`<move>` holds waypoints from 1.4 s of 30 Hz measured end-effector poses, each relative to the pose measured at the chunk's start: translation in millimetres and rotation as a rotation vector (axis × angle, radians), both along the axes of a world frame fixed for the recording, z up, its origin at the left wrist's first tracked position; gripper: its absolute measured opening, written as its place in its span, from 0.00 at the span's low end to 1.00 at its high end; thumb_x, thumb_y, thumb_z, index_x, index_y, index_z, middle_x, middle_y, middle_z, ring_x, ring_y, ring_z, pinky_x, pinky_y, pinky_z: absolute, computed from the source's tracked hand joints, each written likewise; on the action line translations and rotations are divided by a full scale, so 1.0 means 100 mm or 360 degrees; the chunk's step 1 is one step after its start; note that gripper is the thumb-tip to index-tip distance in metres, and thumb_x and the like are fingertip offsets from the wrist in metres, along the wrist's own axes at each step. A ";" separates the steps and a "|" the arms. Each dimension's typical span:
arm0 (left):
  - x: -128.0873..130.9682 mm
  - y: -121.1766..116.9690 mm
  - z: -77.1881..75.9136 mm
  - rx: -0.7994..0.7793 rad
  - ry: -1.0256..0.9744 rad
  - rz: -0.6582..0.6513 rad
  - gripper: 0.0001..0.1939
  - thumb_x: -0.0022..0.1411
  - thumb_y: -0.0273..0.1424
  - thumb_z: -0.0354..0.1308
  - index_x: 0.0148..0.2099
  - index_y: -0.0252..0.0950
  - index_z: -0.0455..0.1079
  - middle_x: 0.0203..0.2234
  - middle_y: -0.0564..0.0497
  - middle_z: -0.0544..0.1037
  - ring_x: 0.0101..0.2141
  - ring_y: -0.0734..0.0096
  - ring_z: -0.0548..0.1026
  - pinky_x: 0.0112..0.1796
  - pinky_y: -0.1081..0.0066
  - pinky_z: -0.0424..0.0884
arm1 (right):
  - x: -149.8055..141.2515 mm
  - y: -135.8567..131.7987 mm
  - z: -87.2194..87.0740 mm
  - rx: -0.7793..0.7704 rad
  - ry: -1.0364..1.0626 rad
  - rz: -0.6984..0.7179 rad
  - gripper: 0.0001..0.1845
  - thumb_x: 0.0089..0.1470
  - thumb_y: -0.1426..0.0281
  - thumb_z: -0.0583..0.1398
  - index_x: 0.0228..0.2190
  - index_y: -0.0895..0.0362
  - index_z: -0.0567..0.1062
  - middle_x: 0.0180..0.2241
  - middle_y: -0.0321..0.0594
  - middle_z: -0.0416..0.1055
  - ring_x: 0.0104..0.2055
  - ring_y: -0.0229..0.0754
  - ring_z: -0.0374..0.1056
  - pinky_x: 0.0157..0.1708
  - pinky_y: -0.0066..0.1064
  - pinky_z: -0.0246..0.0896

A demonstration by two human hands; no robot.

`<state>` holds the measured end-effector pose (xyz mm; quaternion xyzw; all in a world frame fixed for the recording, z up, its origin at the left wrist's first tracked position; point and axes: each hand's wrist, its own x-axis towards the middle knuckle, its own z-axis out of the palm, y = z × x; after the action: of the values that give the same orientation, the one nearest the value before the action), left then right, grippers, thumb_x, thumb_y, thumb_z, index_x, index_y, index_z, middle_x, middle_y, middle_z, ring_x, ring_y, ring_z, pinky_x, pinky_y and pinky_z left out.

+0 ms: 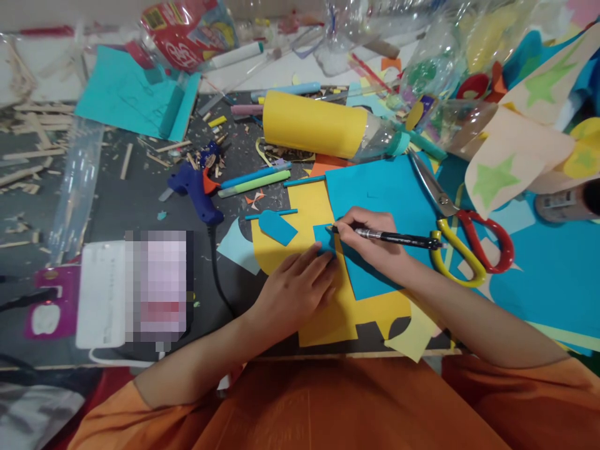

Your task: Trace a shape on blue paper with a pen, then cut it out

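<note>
My right hand (374, 236) grips a black pen (398, 239), its tip touching a small blue paper piece (321, 232). My left hand (300, 281) lies over that piece with its fingers stretched out, covering its lower part. Under both hands are a large blue sheet (379, 187) and yellow paper (328, 328). Left of the small piece lies a blue cut-out (277, 227) with one rounded end, beside a thin blue paper strip (288, 212). Scissors (447, 209) with red and yellow handles rest right of my right hand.
A blue glue gun (197, 190) with a black cord lies to the left, near two markers (255, 183). Behind is a yellow-wrapped bottle (314, 125). A phone (164, 284) and white power bank (100, 294) lie front left. Wood sticks, scraps and plastic bottles crowd the back.
</note>
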<state>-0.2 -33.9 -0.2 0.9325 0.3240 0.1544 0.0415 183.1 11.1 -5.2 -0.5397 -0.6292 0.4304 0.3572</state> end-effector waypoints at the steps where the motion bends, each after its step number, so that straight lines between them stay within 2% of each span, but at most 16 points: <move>1: 0.00 0.00 0.00 -0.0002 0.0003 -0.0001 0.12 0.67 0.29 0.50 0.47 0.32 0.72 0.43 0.47 0.81 0.48 0.60 0.78 0.43 0.65 0.75 | 0.00 0.00 0.00 -0.0004 0.0010 -0.0035 0.13 0.50 0.68 0.55 0.17 0.54 0.62 0.18 0.33 0.61 0.21 0.34 0.58 0.22 0.28 0.52; 5: 0.00 0.00 0.00 -0.0006 0.0012 -0.0005 0.12 0.67 0.29 0.51 0.48 0.31 0.72 0.44 0.46 0.80 0.49 0.59 0.77 0.44 0.65 0.75 | 0.01 0.01 -0.01 -0.0046 -0.0001 -0.0104 0.12 0.49 0.68 0.56 0.17 0.55 0.63 0.18 0.34 0.64 0.22 0.35 0.60 0.23 0.28 0.53; 12: 0.00 -0.01 0.01 -0.0018 0.0017 0.0004 0.12 0.67 0.28 0.50 0.48 0.32 0.72 0.43 0.46 0.81 0.49 0.59 0.77 0.43 0.65 0.76 | 0.00 0.01 -0.02 -0.0043 -0.0006 0.0010 0.13 0.51 0.66 0.56 0.18 0.55 0.64 0.18 0.34 0.63 0.22 0.35 0.59 0.22 0.27 0.52; 17: 0.00 0.00 0.01 -0.0012 0.0006 -0.0008 0.12 0.67 0.28 0.51 0.48 0.31 0.72 0.43 0.47 0.81 0.49 0.58 0.77 0.43 0.64 0.76 | 0.02 -0.01 -0.01 -0.0022 0.0047 -0.0130 0.13 0.48 0.70 0.55 0.15 0.54 0.61 0.16 0.32 0.61 0.21 0.35 0.59 0.22 0.28 0.53; 22: -0.03 0.01 0.00 -0.0008 -0.0020 0.0015 0.11 0.67 0.27 0.51 0.46 0.32 0.73 0.41 0.48 0.81 0.47 0.59 0.78 0.41 0.65 0.77 | 0.05 0.01 -0.01 -0.0089 0.0123 -0.0233 0.12 0.47 0.70 0.56 0.15 0.54 0.63 0.14 0.31 0.62 0.20 0.37 0.62 0.22 0.29 0.56; 26: -0.04 0.02 0.00 -0.0033 -0.0010 0.0029 0.12 0.67 0.28 0.51 0.46 0.30 0.73 0.42 0.46 0.81 0.47 0.60 0.78 0.43 0.64 0.76 | 0.05 0.03 -0.02 -0.0104 0.0155 -0.0145 0.12 0.48 0.70 0.56 0.16 0.54 0.64 0.15 0.33 0.64 0.20 0.37 0.63 0.23 0.29 0.57; 32: -0.04 0.02 -0.03 -0.0046 0.0024 0.0047 0.13 0.67 0.28 0.50 0.49 0.31 0.72 0.50 0.40 0.77 0.45 0.60 0.77 0.41 0.63 0.75 | 0.03 0.03 -0.01 -0.0128 0.0061 -0.0004 0.11 0.49 0.66 0.56 0.18 0.55 0.67 0.18 0.35 0.66 0.21 0.36 0.62 0.23 0.29 0.55; 42: -0.04 0.02 -0.04 -0.0037 0.0042 0.0066 0.13 0.67 0.30 0.51 0.49 0.33 0.73 0.49 0.43 0.78 0.47 0.59 0.76 0.43 0.63 0.74 | 0.01 0.04 -0.03 -0.0094 0.0013 0.0049 0.12 0.49 0.66 0.56 0.18 0.56 0.67 0.18 0.34 0.64 0.21 0.34 0.59 0.22 0.27 0.51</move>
<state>-4.3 -31.5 -4.1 0.9270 0.3454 0.1392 0.0449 184.2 15.3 -7.7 -0.5384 -0.6230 0.4565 0.3372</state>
